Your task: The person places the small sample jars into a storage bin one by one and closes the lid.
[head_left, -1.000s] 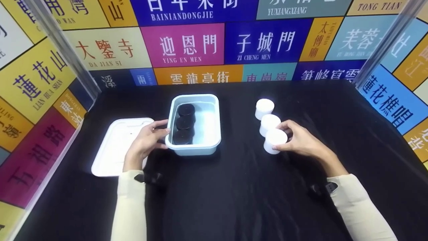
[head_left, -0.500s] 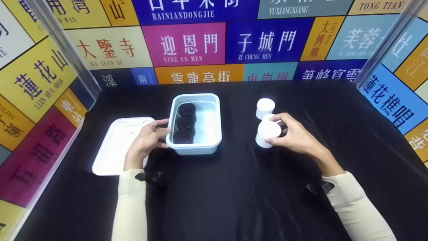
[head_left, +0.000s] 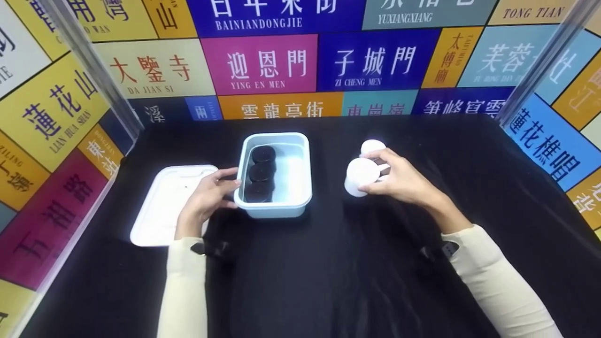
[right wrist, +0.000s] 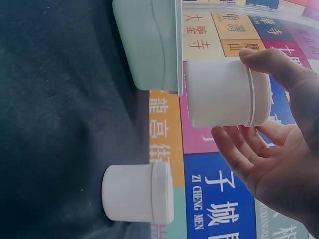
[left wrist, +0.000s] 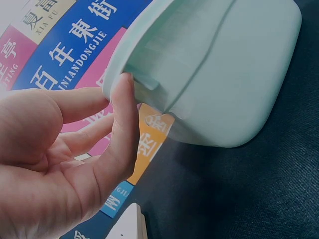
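Note:
My right hand [head_left: 399, 178] grips a white lidded jar [head_left: 363, 176] between thumb and fingers. In the right wrist view this jar is raised off the table and tipped on its side by the camera angle. Another white jar [head_left: 384, 168] shows partly behind my fingers, and a third white jar [head_left: 373, 147] stands farther back. My left hand [head_left: 206, 195] pinches the left rim of a pale blue-green plastic box [head_left: 304, 183]. Inside the box, three black round pieces [head_left: 259, 172] stand in a row along its left side. The left wrist view shows fingertips at the rim.
A white lid [head_left: 162, 206] lies left of the box, partly under my left hand. Black cloth [head_left: 300, 277] covers the table. Printed panels [head_left: 263, 61] and clear corner posts [head_left: 112, 75] enclose the back and sides.
My right hand has lifted the nearest white jar away from the others and carried it left and slightly farther back. The left hand stays at the box.

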`<state>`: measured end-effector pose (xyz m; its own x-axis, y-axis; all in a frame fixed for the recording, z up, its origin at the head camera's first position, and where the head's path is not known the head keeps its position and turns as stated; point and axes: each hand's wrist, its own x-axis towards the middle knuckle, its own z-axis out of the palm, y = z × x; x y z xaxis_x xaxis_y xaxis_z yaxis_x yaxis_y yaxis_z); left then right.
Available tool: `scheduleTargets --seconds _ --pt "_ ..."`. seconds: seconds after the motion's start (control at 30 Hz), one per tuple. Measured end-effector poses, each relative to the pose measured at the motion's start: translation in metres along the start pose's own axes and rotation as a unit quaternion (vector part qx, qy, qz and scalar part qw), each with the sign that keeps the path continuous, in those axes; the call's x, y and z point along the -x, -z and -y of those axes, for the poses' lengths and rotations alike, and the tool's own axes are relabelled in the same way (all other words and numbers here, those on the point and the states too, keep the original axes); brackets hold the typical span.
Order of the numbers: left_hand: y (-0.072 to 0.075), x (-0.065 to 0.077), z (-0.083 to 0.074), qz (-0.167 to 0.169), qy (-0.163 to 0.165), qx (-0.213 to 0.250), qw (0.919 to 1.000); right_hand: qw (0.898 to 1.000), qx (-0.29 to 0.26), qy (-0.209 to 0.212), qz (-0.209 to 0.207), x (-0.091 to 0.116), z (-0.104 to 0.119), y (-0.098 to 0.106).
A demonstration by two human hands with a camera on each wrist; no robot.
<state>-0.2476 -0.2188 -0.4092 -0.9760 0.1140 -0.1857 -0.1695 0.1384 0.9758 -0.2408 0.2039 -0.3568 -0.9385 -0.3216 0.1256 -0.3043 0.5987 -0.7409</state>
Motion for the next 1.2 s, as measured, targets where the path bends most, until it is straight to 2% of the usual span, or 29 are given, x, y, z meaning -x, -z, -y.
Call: scheduleTargets --seconds 0.37,0.63,0.9,1.2 --pt "-0.002 -0.001 0.000 0.008 0.005 0.004 0.9999 0.999 -0.010 0.023 0.028 -0.024 0.018 -0.002" --pt "-0.002 -0.002 -0.001 0.007 0.007 0.005 0.9999 0.998 0.021 0.048 0.046 -0.042 0.040 -0.007" --pt "0.000 -0.001 -0.001 0.008 0.004 0.009 0.9999 0.993 0.016 0.069 0.097 -0.063 0.068 -0.021" --pt "0.001 -0.001 0.000 0.006 0.005 0.007 0.9999 0.983 0.107 0.083 0.126 -0.082 0.092 -0.036"
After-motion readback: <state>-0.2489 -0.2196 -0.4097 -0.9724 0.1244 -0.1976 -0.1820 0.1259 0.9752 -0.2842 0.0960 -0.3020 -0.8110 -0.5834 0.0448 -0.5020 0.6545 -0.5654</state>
